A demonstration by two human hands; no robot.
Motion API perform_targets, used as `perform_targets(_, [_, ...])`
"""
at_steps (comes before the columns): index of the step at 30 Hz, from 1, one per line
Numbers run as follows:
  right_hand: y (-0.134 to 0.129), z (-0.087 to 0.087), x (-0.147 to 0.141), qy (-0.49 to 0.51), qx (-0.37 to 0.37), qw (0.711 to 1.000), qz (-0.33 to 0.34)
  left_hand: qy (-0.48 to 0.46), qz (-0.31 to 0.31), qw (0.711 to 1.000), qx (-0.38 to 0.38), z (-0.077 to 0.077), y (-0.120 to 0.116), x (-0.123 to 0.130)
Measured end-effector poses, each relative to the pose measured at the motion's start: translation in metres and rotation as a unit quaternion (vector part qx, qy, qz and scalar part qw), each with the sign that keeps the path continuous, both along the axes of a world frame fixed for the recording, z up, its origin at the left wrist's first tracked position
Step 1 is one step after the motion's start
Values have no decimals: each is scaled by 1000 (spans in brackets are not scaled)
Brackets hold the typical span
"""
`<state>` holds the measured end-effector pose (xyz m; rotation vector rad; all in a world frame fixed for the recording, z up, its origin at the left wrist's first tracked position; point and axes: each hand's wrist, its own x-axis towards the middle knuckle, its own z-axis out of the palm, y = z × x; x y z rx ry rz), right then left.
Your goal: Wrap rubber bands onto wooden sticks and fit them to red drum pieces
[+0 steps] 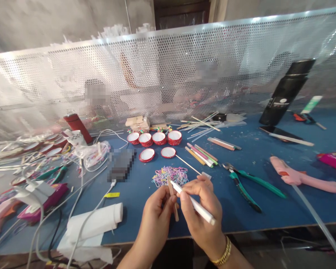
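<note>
The wooden stick (176,213) is held just in front of the pile of coloured bands (170,175), its upper end reaching the pile's near edge in view; whether the bands are touched cannot be told. It is pinched between the thumb and fingers of the left hand (156,213). In the right hand (204,206), the white pen (202,212) is grasped between closed fingers, its tip brought close to the stick's upper end; contact cannot be confirmed.

Behind the pile, two red-rimmed discs (147,154) are laid flat, and beyond them four stacks of discs (159,139) are lined up. A thin rod (188,164) is seen slanting behind and right of the pile, with coloured sticks (202,154) spread beyond it. Farther right of the pile, the green-handled pliers (242,183) are laid with handles spread, and the pink glue gun (304,177) is placed beyond them. Left of the pile, the phone (122,165) is set with a cable (97,212) attached, and the white roll (95,221) is laid nearer the table's (137,201) front edge.
</note>
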<state>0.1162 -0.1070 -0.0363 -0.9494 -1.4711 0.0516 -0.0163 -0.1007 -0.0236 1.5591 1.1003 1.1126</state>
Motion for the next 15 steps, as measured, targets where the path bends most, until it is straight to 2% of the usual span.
perform_targets(3, [0, 0, 0, -7, -5, 1000, 12, 3, 3, 1000, 7, 1, 0, 0])
perform_targets(8, [0, -1, 0, 9, 4, 1000, -19, 12, 7, 1000, 3, 0, 0, -1])
perform_targets(15, [-1, 1, 0, -13, -5, 1000, 3, 6, 8, 1000, 9, 1, 0, 0])
